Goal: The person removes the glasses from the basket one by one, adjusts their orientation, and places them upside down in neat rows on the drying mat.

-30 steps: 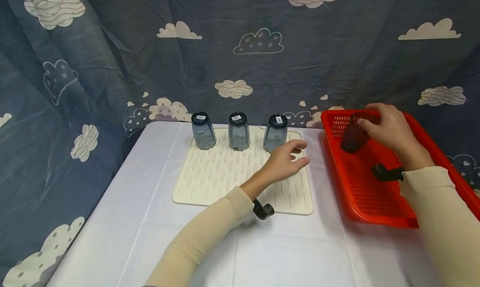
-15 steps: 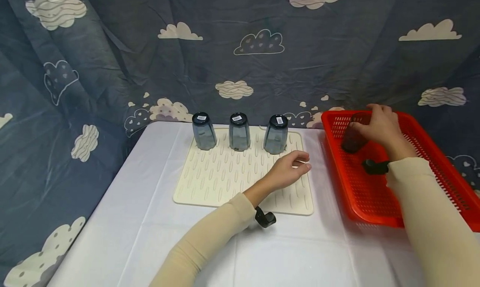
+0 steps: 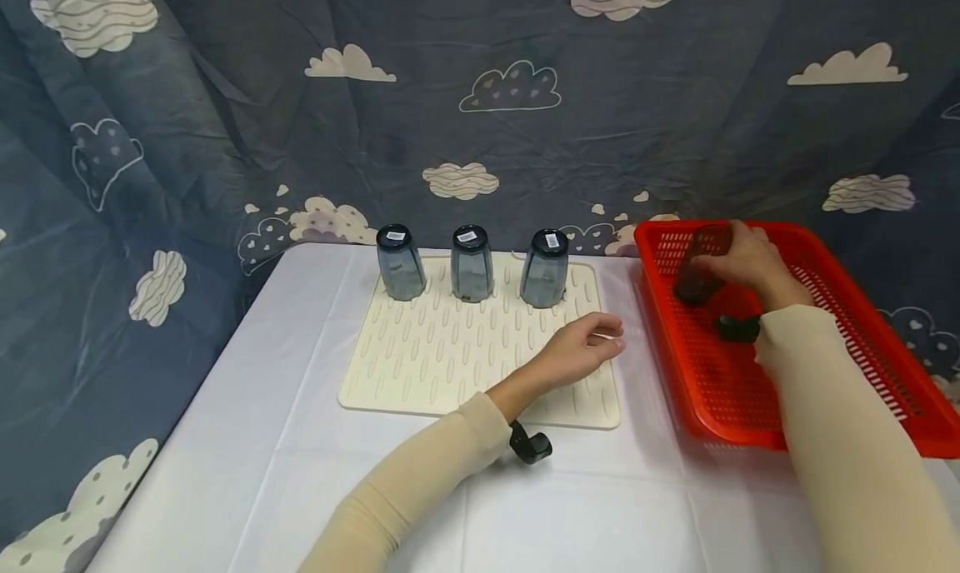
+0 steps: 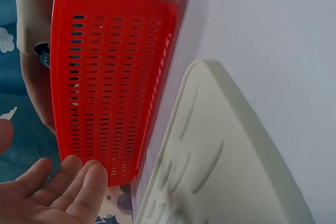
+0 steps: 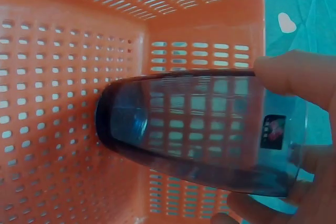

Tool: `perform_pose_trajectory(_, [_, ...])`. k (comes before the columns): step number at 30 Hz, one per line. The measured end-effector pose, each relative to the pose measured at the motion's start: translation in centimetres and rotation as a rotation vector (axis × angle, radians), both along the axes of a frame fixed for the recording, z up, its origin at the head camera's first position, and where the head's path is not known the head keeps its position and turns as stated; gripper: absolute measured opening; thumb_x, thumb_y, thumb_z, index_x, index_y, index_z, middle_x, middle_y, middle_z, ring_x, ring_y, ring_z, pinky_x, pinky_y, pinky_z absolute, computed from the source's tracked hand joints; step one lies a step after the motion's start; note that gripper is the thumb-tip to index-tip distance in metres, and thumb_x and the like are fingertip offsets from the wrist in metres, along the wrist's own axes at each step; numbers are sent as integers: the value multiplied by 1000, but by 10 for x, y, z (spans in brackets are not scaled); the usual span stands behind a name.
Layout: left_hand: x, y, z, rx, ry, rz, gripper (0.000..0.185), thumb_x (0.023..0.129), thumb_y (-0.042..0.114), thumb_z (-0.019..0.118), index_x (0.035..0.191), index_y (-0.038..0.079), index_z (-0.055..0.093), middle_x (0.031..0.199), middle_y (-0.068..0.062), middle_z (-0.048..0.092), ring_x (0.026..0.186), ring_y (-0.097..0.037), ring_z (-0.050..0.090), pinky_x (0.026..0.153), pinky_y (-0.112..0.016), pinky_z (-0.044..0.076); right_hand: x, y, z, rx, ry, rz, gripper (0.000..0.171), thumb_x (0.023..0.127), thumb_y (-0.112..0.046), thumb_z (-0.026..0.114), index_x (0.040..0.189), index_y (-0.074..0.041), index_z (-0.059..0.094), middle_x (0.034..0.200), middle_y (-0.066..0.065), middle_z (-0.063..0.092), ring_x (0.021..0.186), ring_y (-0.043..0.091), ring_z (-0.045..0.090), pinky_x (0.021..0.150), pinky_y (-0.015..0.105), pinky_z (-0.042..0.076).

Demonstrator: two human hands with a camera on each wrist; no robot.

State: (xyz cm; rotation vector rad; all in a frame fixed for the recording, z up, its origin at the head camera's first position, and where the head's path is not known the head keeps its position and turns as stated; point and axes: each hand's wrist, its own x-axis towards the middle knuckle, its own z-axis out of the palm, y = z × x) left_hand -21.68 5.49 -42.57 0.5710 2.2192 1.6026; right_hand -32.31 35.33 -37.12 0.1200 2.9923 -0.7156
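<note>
My right hand (image 3: 750, 265) grips a dark, see-through drinking glass (image 3: 697, 279) inside the red basket (image 3: 742, 402). In the right wrist view the thumb and fingers lie on either side of the glass (image 5: 194, 124), near its rim, and a small label shows there. Its thick base points down to the basket floor. My left hand (image 3: 573, 352), fingers loosely bent and holding nothing, hovers over the right edge of the cream ribbed mat (image 3: 435, 348). Three similar glasses stand upside down along the mat's back: left (image 3: 402, 269), middle (image 3: 472, 269) and right (image 3: 543, 275).
The basket's left wall (image 4: 110, 87) rises just beyond the mat's right edge. A white cloth (image 3: 360, 465) covers the table. Behind it hangs a dark curtain (image 3: 420, 115) with cloud prints. Each wrist wears a black strap device, the left device (image 3: 531, 446) hanging low over the cloth.
My right hand and forearm have moved left, and the hand sits closer around the glass in the basket. My left hand has dropped slightly toward me. The three glasses on the mat stay put.
</note>
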Motion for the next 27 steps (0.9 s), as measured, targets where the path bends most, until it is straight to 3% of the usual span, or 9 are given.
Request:
perform_pose_trajectory(5, [-3,-2,1,36,27,16,35,99,21,59,132,11,59,133,-5,65,115,-13,66,87,-13,50,2,-2,3,-32,-13,-24,93,87,-37,73,150,8,22,137,40,38,121,56,39,103,73,37])
perform_pose_trajectory(12, [-4,-2,3,111,49,42,32,99,17,59,129,6,61,130,-8,67,114,-18,68,85,-14,52,8,-5,-2,-126,-54,-74,108,85,-37,75,151,8,3,140,41,33,124,57,38,107,73,32])
perform_pose_trajectory(18, [-8,-7,5,157,22,67,29,99,16,59,126,6,63,129,-11,67,111,-22,68,84,-17,54,13,-9,-8,-56,42,-21,98,84,-37,76,153,4,18,138,38,41,120,55,42,101,73,38])
perform_pose_trajectory(27, [-8,-12,9,141,-30,73,34,99,17,59,132,7,60,134,-11,63,114,-19,67,86,-20,55,20,-6,-3,-63,61,-32,91,85,-40,75,149,4,27,138,37,42,119,54,42,99,70,40])
